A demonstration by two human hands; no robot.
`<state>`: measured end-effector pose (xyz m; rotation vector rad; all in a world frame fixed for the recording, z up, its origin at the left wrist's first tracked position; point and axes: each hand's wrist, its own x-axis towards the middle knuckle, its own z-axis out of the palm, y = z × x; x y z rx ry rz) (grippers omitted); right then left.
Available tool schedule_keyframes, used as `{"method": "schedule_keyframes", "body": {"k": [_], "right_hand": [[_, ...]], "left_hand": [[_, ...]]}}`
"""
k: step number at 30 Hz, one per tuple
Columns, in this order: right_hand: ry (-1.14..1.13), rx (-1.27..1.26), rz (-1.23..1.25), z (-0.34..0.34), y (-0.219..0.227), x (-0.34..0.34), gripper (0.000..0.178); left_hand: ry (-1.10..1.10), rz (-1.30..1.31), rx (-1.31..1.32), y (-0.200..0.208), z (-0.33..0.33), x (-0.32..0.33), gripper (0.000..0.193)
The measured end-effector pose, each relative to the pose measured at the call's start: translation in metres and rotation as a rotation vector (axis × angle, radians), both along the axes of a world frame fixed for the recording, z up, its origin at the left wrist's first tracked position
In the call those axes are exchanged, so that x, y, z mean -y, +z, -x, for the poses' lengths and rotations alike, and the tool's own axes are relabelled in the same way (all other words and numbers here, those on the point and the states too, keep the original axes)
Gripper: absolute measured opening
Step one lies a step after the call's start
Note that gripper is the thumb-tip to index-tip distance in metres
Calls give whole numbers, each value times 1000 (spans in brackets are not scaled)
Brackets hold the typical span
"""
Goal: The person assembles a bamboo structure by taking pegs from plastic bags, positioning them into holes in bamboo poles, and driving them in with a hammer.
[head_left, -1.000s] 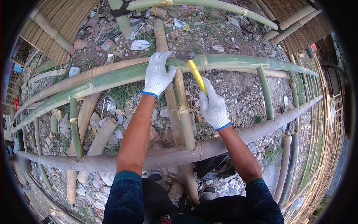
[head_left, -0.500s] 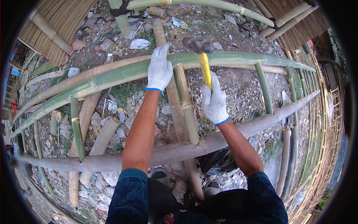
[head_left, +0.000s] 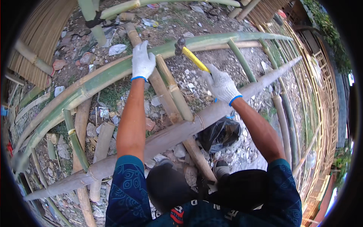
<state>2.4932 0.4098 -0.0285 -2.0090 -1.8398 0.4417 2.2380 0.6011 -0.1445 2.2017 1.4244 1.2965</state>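
A long green bamboo pole (head_left: 104, 78) runs across in front of me, joined by short rungs to a nearer greyish bamboo pole (head_left: 162, 139). My left hand (head_left: 143, 62), in a white knit glove, lies over the green pole and grips it, thumb apart. Just right of it, a bamboo rung (head_left: 176, 90) links the two poles. My right hand (head_left: 221, 85), gloved too, is closed round the yellow handle of a hammer (head_left: 194, 58). The dark hammer head overlaps the green pole in view, right of that rung's top; whether they touch I cannot tell.
Loose bamboo pieces (head_left: 101, 155) and rubble lie under the frame. A black plastic bag (head_left: 221, 133) sits below the grey pole near my feet. At the left stands a slatted bamboo panel (head_left: 41, 43); more bamboo lattice (head_left: 321, 94) lines the right.
The view has turned, so the bamboo frame slants more. The hammer has swung from nearly upright to leaning left, its head near the rung's top. My left hand stays on the green pole.
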Motion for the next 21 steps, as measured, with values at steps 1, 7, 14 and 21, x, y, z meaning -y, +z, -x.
{"method": "schedule_keyframes", "body": {"k": [1, 7, 14, 21], "right_hand": [[-12, 63, 28, -23, 7, 17, 37], [-264, 252, 211, -107, 37, 106, 44], [-339, 116, -4, -155, -42, 251, 57], [44, -310, 18, -178, -94, 238, 72]], "left_hand": [[-6, -8, -26, 3, -3, -3, 51], [39, 124, -48, 22, 25, -24, 78], [-1058, 821, -354, 127, -96, 224, 62], [-933, 832, -682, 53, -114, 327, 116]]}}
